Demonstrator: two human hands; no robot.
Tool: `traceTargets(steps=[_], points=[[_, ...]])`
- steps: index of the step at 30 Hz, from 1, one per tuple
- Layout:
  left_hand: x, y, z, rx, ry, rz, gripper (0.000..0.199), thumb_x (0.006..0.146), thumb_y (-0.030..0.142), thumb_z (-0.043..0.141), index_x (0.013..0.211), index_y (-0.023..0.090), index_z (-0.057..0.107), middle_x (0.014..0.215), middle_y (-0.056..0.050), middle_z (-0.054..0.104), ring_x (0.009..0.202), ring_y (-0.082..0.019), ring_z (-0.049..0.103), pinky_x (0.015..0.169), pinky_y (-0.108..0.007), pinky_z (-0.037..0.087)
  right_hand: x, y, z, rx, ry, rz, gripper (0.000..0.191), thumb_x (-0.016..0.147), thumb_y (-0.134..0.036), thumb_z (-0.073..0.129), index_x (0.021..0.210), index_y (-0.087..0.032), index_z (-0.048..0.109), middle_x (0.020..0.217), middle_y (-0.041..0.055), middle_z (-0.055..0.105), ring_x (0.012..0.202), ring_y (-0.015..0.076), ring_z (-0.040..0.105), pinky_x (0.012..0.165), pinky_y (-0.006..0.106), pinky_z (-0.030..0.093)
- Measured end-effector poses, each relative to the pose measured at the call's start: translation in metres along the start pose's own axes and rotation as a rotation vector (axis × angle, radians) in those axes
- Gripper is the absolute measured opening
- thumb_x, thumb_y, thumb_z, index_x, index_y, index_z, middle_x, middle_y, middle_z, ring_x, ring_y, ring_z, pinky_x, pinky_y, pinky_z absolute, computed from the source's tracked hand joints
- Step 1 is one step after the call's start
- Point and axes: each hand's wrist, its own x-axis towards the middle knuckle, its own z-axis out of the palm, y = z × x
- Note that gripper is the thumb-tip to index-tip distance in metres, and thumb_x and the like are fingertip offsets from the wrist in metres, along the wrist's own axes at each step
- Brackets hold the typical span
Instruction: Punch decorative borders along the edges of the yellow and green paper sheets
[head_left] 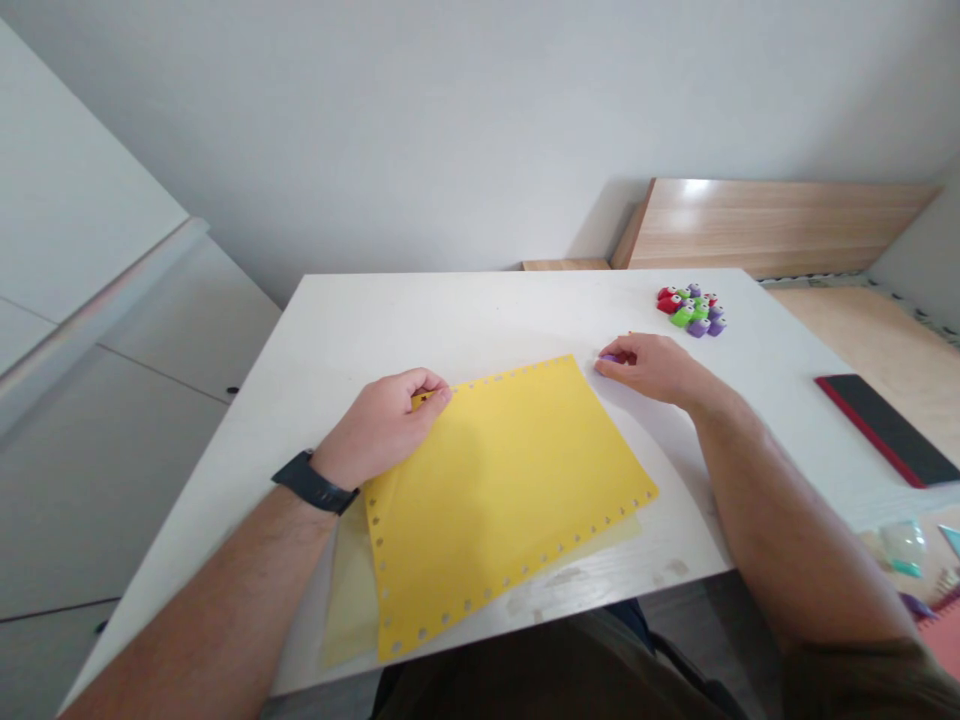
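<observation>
A yellow sheet of paper has small punched shapes along its top, left and bottom edges. My left hand pinches its upper left corner between thumb and fingers. To the right of the sheet's upper right corner, my right hand is closed around a small purple craft punch, mostly hidden by the fingers. That punch is apart from the paper. A paler yellow sheet lies beneath the first one, showing at the left and along the lower edge.
Several red, green and purple craft punches are grouped at the back right of the white table. A black and red flat object lies at the right edge. Beyond stands a wooden headboard; white cabinets are on the left.
</observation>
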Motion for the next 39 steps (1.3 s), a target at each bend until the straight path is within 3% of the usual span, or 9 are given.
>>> traceTargets(steps=[14, 39], points=[[0.001, -0.004, 0.003, -0.017, 0.003, 0.008, 0.034, 0.094, 0.051, 0.051, 0.098, 0.023, 0.07, 0.092, 0.0, 0.075, 0.075, -0.019, 0.064, 0.068, -0.03, 0.044, 0.001, -0.007, 0.003, -0.054, -0.006, 0.062, 0.035, 0.092, -0.048, 0.053, 0.091, -0.022, 0.076, 0.086, 0.0053, 0.075, 0.078, 0.0202, 0.065, 0.069, 0.031, 0.042], [0.002, -0.007, 0.005, -0.005, -0.015, -0.014, 0.034, 0.095, 0.054, 0.052, 0.096, 0.024, 0.069, 0.087, 0.002, 0.074, 0.071, -0.017, 0.062, 0.065, -0.03, 0.042, 0.002, -0.008, 0.012, -0.109, 0.024, 0.036, 0.033, 0.093, -0.045, 0.051, 0.087, -0.021, 0.074, 0.089, 0.0074, 0.076, 0.082, 0.0212, 0.066, 0.074, 0.032, 0.042]])
